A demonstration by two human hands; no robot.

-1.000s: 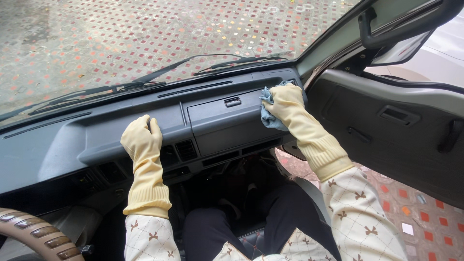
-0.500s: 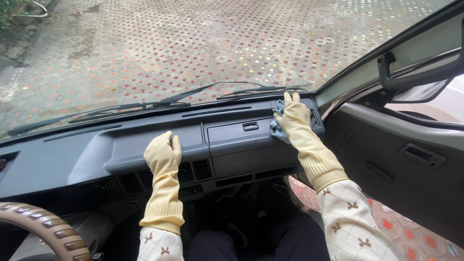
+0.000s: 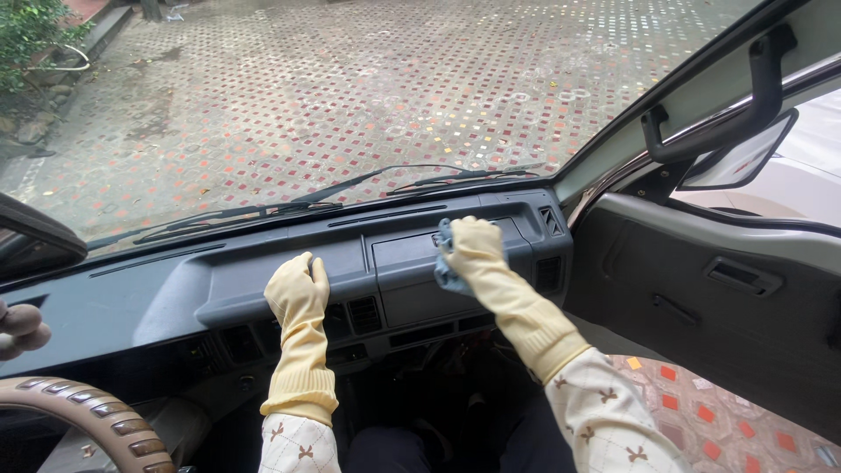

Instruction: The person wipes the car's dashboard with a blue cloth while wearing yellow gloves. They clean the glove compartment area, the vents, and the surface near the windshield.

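Note:
I sit inside a vehicle facing a dark grey dashboard [image 3: 263, 271]. My left hand [image 3: 296, 289], in a pale yellow rubber glove, rests flat on the dashboard ledge above the centre vents. My right hand [image 3: 473, 250], gloved the same way, presses a blue cloth [image 3: 445, 263] against the glovebox lid [image 3: 412, 263] near its latch. Both sleeves are cream with small brown marks.
A beige-wrapped steering wheel [image 3: 88, 420] curves at the lower left. The open passenger door [image 3: 727, 307] with its handle stands at the right, a grab handle [image 3: 727, 96] and side mirror [image 3: 740, 158] above it. Wipers [image 3: 350, 188] lie on the windscreen over patterned paving.
My right hand with the cloth has slid left from the dashboard's right end onto the glovebox lid. The left hand stays on the ledge. My view has tilted up.

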